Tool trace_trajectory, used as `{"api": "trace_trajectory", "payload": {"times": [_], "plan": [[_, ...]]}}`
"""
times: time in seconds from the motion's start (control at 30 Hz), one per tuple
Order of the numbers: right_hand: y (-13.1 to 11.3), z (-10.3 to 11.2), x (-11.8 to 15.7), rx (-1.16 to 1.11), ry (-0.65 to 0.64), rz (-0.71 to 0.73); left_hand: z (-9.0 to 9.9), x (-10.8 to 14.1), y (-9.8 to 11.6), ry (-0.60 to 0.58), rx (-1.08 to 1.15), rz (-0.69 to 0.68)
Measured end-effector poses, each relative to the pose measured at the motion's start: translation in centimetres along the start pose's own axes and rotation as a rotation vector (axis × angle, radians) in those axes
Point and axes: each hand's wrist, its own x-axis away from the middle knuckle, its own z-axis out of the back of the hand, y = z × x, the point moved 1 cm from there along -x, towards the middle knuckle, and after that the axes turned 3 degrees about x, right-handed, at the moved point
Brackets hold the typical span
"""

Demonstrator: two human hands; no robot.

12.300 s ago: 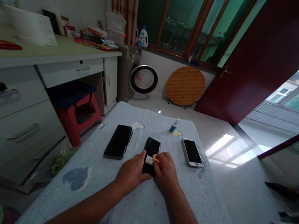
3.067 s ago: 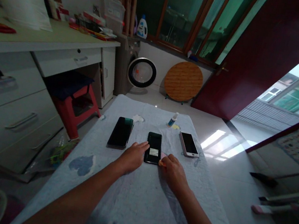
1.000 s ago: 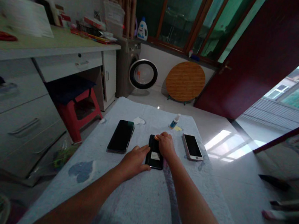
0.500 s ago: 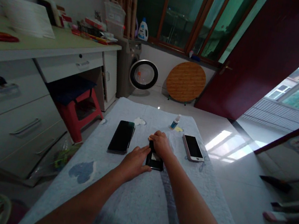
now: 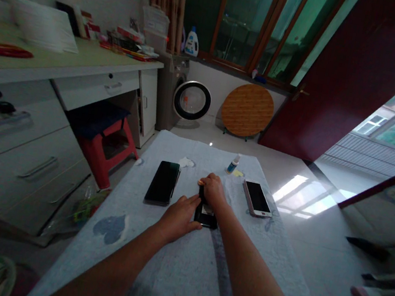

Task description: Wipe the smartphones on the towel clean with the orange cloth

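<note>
A black phone [image 5: 205, 221] lies on the cloth-covered table between my hands, with a pale patch showing on its upper face. My left hand [image 5: 179, 216] grips it along the left side, fingers at the edge and thumb at the near corner. Over the far part of the phone, my right hand [image 5: 213, 190] is closed on a small orange piece [image 5: 201, 182]; its kind is hidden by the fingers. To the left lies a larger dark phone [image 5: 162, 182]. A white-framed phone [image 5: 257, 198] lies on the right, and a small spray bottle [image 5: 233, 163] stands beyond my right hand.
The table's grey-blue cloth [image 5: 106, 264] has heart patterns. A red stool [image 5: 105, 153] stands at the left by a desk with drawers [image 5: 38, 167]. Farther back are a washing machine with its round door [image 5: 192, 100] open and a round wooden board [image 5: 247, 111].
The whole view has shifted slightly, so things appear a little lower and to the right. Both hands keep nearly the same places on the phone.
</note>
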Motion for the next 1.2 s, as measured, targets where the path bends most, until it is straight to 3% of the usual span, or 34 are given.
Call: {"api": "trace_trajectory", "payload": {"times": [0.27,0.53,0.83,1.2], "plan": [[-0.8,-0.2,3.6,-0.038,0.025,0.051,0.1,0.1,-0.1,0.012,0.011,0.002],[-0.6,0.0,0.6,0.018,-0.006,-0.047,0.0,0.0,-0.2,-0.002,0.016,0.005],[-1.2,0.1,3.1,-0.002,0.007,-0.012,0.3,0.1,0.1,0.004,0.021,0.005],[-0.1,-0.1,-1.1,0.085,-0.044,0.033,-0.1,0.0,-0.3,-0.005,-0.034,0.013]]}}
